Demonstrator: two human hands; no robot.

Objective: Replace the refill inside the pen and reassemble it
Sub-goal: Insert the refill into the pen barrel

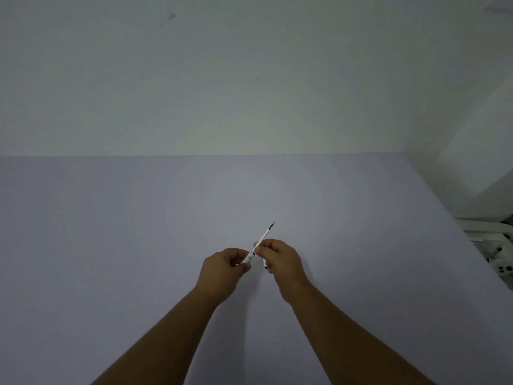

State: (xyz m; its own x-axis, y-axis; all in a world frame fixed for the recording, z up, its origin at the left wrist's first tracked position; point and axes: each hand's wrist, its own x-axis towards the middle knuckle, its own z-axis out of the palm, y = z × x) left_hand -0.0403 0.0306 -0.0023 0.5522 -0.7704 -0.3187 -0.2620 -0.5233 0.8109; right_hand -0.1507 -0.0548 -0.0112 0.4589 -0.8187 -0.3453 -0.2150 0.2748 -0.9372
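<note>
Both hands meet above the middle of a pale lilac table (138,232). My left hand (224,270) pinches the lower end of a white pen barrel (249,257). A thin white refill (263,237) with a dark tip sticks out of the barrel, pointing up and to the right. My right hand (280,262) pinches the refill just above the barrel. A small white and dark piece (265,265) shows under my right palm; I cannot tell whether it is held or lying on the table.
A plain pale wall (249,79) rises behind the table's far edge. The table's right edge runs diagonally, and beyond it, lower down, lie white objects with dark spots (499,259).
</note>
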